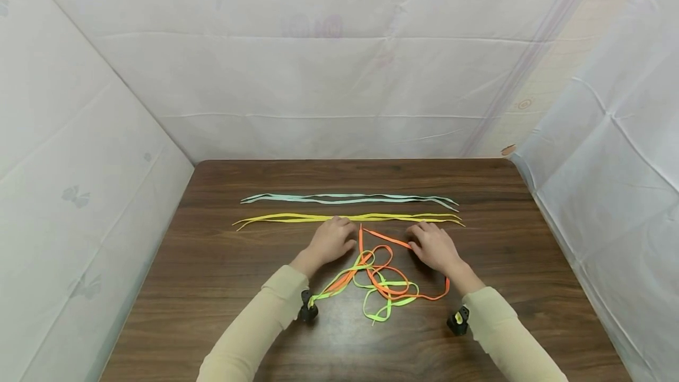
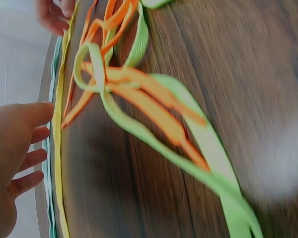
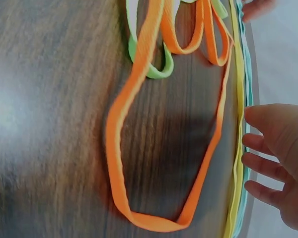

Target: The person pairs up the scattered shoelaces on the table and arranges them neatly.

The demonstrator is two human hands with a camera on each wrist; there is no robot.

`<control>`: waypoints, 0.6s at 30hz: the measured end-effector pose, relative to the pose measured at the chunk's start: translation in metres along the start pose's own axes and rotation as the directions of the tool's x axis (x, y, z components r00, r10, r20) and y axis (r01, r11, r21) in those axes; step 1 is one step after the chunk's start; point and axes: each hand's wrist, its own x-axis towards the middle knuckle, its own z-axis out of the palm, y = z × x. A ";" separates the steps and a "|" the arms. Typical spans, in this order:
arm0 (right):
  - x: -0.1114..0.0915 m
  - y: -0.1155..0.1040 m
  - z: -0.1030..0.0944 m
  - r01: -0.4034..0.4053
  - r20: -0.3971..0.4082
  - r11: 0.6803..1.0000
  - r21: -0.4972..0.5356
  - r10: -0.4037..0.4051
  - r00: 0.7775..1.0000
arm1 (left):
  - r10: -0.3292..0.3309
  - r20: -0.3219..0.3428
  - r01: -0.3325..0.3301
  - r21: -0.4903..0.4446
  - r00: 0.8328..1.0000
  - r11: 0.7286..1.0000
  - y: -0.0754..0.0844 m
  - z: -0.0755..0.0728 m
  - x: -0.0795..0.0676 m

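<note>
Yellow flat laces [image 1: 371, 217] run left to right at the fingertips of both hands, the left [image 1: 331, 239] nearer their middle. The left and right [image 1: 432, 246] fingers look relaxed, ungripping. Orange laces [image 1: 361, 245] tangle between them on a wood-grain bench [image 1: 212, 287]; pale sheeting [image 1: 339, 87] surrounds it.

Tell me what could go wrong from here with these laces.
Pulling one strand might tighten the tangle, since the orange lace loops through and over the green lace.

The left hand is right by the straightened yellow laces, so a careless sweep could drag them out of line.

In the head view, green lace runs right up to the black wrist camera on the left arm, so it could possibly snag there.
</note>
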 end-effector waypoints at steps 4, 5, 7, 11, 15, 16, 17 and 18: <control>0.000 -0.002 0.005 0.007 0.000 1.000 -0.001 -0.007 1.000 | 0.020 -0.021 -0.020 0.016 1.000 1.000 0.014 0.002 0.006; 0.000 -0.002 0.006 0.006 0.001 1.000 -0.003 -0.006 1.000 | 0.024 -0.025 -0.023 0.019 0.999 1.000 0.017 0.003 0.008; 0.000 -0.002 0.008 0.000 0.008 1.000 -0.010 0.000 1.000 | 0.018 -0.023 -0.017 0.025 1.000 1.000 0.024 0.004 0.011; 0.000 -0.002 0.012 -0.020 0.031 1.000 -0.024 0.021 0.999 | -0.018 0.013 0.018 0.038 1.000 0.999 0.038 0.008 0.018; 0.001 -0.002 0.015 -0.031 0.042 0.999 -0.041 0.032 0.999 | -0.067 0.077 0.062 0.061 0.995 0.996 0.049 0.012 0.024; 0.000 -0.002 0.015 -0.031 0.043 0.998 -0.047 0.033 0.999 | -0.077 0.092 0.071 0.069 0.993 0.995 0.051 0.013 0.025; 0.000 -0.002 0.016 -0.030 0.041 0.998 -0.052 0.032 0.999 | -0.085 0.102 0.077 0.084 0.991 0.993 0.053 0.015 0.025; 0.000 -0.002 0.016 -0.029 0.039 0.998 -0.057 0.031 0.999 | -0.091 0.109 0.081 0.094 0.990 0.992 0.054 0.016 0.026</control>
